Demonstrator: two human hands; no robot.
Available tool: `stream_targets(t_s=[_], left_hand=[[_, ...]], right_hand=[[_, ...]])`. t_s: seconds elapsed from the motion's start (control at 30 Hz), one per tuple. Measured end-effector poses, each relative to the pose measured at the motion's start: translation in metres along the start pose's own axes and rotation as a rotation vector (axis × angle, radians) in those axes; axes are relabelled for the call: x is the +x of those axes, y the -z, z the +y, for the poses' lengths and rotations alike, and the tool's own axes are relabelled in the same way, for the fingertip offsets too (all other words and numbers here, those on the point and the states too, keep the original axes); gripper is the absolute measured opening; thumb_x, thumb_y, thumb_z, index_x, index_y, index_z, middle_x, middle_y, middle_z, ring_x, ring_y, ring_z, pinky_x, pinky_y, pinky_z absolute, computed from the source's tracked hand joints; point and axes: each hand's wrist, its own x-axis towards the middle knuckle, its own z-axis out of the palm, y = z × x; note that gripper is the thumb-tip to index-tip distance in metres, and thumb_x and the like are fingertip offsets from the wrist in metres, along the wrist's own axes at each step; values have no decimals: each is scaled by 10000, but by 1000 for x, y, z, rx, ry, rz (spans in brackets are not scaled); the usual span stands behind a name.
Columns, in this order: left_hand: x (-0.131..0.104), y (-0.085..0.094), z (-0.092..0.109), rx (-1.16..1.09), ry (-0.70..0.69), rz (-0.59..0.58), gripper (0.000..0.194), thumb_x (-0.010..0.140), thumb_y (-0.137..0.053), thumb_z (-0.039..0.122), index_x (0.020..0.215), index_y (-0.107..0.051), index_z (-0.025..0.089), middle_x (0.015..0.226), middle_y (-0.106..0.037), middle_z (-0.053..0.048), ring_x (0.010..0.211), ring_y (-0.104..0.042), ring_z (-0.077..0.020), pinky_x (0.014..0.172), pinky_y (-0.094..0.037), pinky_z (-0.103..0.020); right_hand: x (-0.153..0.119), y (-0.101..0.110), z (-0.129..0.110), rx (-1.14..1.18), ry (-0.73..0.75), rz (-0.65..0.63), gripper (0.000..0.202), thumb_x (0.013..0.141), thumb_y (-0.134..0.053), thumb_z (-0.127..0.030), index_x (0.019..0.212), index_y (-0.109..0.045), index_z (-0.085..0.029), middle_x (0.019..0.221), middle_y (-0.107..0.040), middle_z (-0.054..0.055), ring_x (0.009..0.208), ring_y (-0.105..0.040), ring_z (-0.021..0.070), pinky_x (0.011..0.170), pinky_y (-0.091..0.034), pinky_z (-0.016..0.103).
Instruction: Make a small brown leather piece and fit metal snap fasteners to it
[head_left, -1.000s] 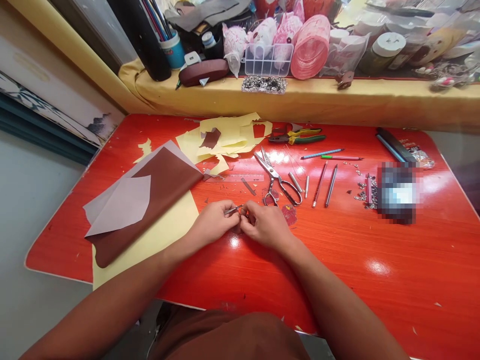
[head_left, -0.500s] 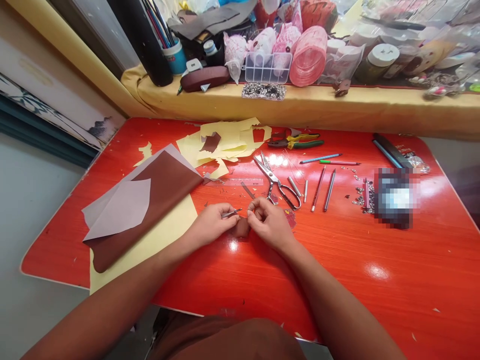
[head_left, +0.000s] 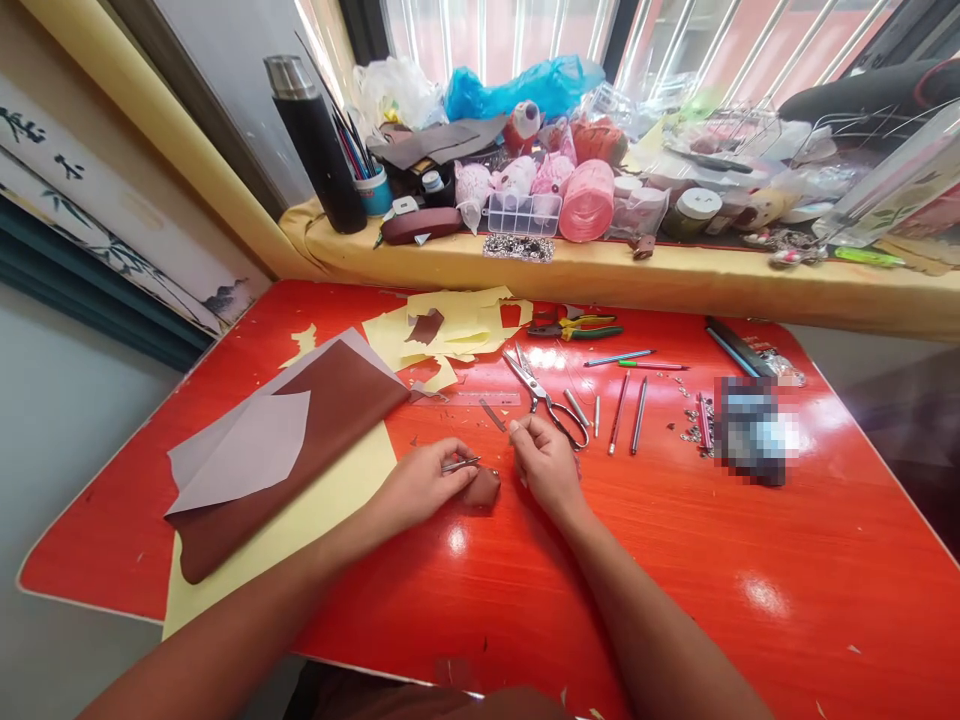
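Observation:
My left hand (head_left: 429,482) is closed, with a thin dark metal tool (head_left: 460,464) between its fingers; the tool's exact kind is too small to tell. Against the thumb of that hand is a small folded brown leather piece (head_left: 481,488), with a shiny metal bit at its upper corner. To the right, a short gap away from the leather, my right hand (head_left: 547,462) is closed in a pinch. Whatever its fingertips hold, if anything, cannot be made out. Just beyond this hand lie silver scissors (head_left: 541,392), their handles partly behind it.
At left, a folded brown leather sheet (head_left: 300,470) rests on yellow paper (head_left: 360,480). Yellow scraps (head_left: 457,325), pliers (head_left: 574,328), pencils (head_left: 619,412) and a ruler (head_left: 480,399) lie farther back on the red table (head_left: 675,580). Jars and boxes crowd the sill (head_left: 420,258).
My right hand has moved apart from my left hand and the leather piece. The head view has tilted up, so more of the sill and window shows.

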Motion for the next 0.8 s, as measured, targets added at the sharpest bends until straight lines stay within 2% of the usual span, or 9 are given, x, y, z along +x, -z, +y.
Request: stream_targets(t_s=[0.13,0.23,0.33,0.5,0.6,0.8], left_hand=[[-3,4,1,-84,-3,12,321,971,-572,525,1108,-636,241,818,-720,5,769,-666,-215,705,-453,-304],[0,9,1,-90,-62,92,315,1008,-508,522,1055,-632,237,844,-698,6,772,-633,-200,708,-443,-302],[8,14,0,14,-110,146,267,1017,-488,453,988,-646,239,866,-692,1,783,-617,-204,728,-439,-320],[25,16,1,227,-246,220,112,959,-553,285,960,-654,238,996,-724,-52,974,-647,-263,851,-470,-378],[33,15,0,327,-320,258,88,953,-557,219,923,-638,236,993,-707,-58,997,-625,-272,880,-469,-401],[38,7,-7,413,-393,244,110,969,-579,195,890,-645,233,978,-683,-59,986,-589,-273,880,-464,-414]], right_hand=[[-1,-3,1,-126,93,-22,382,937,-581,-553,732,-498,-241,640,-438,-46,577,-415,143,551,-346,276],[-3,-4,1,-128,116,-63,321,931,-595,-528,823,-565,-227,686,-488,-35,619,-456,155,592,-381,280],[-4,-3,-1,-110,134,-95,298,941,-606,-516,934,-600,-218,702,-504,-35,629,-465,159,605,-392,282],[-6,-2,0,-159,170,-126,362,981,-559,-531,792,-550,-222,696,-496,-21,653,-459,160,613,-384,280],[-5,-3,3,-195,178,-127,339,983,-557,-494,781,-546,-222,690,-510,-18,646,-460,158,607,-376,280],[-5,-4,6,-167,162,-149,231,972,-588,-434,988,-630,-208,683,-526,-35,625,-471,157,611,-378,273]])
